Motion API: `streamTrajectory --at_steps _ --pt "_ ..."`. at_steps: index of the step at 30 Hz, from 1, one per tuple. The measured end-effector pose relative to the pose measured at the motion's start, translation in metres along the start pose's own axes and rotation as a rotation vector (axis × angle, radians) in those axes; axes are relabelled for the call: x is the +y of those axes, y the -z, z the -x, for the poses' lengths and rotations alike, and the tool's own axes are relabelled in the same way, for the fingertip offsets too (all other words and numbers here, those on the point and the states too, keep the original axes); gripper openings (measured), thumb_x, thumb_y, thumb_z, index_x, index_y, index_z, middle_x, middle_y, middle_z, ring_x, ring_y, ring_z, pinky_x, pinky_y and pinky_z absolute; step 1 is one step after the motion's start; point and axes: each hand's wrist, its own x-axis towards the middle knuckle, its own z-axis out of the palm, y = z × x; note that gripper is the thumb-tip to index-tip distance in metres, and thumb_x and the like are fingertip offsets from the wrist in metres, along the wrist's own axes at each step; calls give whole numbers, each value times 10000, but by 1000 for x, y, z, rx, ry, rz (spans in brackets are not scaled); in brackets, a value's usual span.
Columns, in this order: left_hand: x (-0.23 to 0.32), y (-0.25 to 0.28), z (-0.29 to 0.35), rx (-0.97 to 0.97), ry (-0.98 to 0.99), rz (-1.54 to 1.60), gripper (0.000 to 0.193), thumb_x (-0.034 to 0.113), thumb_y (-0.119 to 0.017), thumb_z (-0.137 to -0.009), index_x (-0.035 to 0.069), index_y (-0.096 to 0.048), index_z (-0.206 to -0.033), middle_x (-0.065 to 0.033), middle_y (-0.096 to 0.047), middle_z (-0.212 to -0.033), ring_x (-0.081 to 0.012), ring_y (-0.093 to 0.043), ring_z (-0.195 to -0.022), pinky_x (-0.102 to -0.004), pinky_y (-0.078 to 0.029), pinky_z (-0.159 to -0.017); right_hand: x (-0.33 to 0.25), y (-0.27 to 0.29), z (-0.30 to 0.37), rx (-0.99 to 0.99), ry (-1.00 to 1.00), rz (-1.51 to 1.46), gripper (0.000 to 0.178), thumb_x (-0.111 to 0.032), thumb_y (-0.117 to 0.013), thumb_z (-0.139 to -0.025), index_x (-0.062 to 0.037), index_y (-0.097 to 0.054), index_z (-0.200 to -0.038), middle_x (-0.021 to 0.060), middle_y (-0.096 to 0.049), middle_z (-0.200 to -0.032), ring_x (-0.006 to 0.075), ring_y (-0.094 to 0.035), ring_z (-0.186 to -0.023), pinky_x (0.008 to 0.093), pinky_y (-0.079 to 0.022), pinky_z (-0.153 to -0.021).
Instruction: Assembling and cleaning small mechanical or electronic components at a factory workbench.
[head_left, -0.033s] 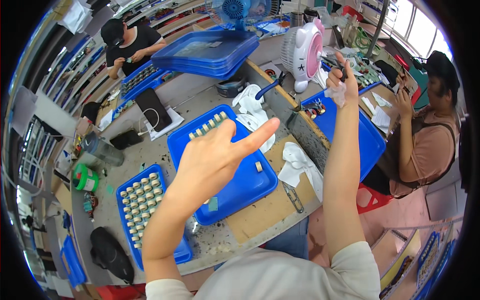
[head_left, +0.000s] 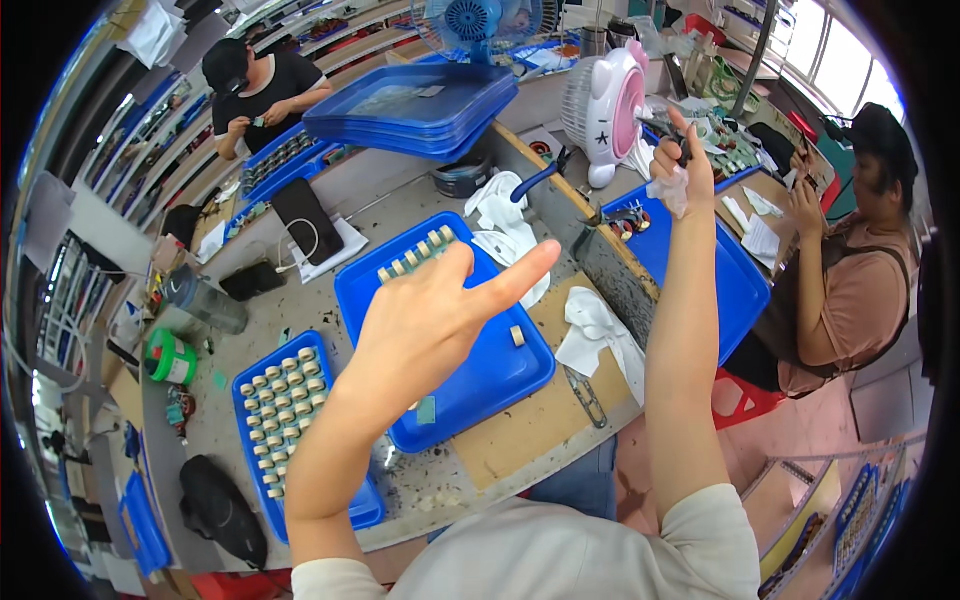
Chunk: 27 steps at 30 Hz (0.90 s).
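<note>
Left hand [head_left: 425,305]: index past blue tray's [head_left: 475,395] right edge; grip unclear.
Right hand [head_left: 684,168]: grips dark tool [head_left: 686,150].
Change: none evident.

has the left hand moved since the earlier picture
No, not visibly: the left hand covers the same part of the blue tray behind it, with no clear shift either way.

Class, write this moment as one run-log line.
left hand: over blue plastic tray, one digit extended | right hand: holding small dark object | second blue plastic tray: cream cylindrical pieces in rows
</note>
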Motion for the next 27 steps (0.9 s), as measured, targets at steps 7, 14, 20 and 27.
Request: streamTrajectory --at_steps 7,14,20,27 --pt "0 -6 -2 -7 1 39 607 16 -479 -711 350 -365 -1205 -80 -364 -624 -217 -449 -434 -316 -379 -380 -4 5 1 12 7 13 349 -310 -290 -893 -113 -412 -1154 23 -387 -562 111 -310 -456 235 -266 -402" --pt "-4 -12 0 68 -44 97 459 42 -491 -713 258 -443 -1116 -81 -373 -637 -224 -484 -511 -333 -391 -404 0 7 -3 48 3 19 354 -316 -296 -890 -107 -411 -1151 25 -389 -565 115 -317 -464 241 -267 -407" --pt "-26 -16 5 99 48 132 270 104 -613 -685 88 -457 -905 -86 -514 -741 -253 -525 -581 -333 -416 -482 -4 18 -3 17 -13 -22 363 -318 -307 -881 -81 -423 -1130 21 -387 -588 116 -323 -457 242 -280 -419" --pt "-148 -110 75 -204 562 148 223 174 -593 -695 57 -518 -870 -142 -537 -826 -316 -537 -782 -391 -436 -652 5 -3 0 96 63 11 425 -352 -330 -859 -32 -441 -1116 45 -362 -559 131 -305 -461 245 -250 -395"
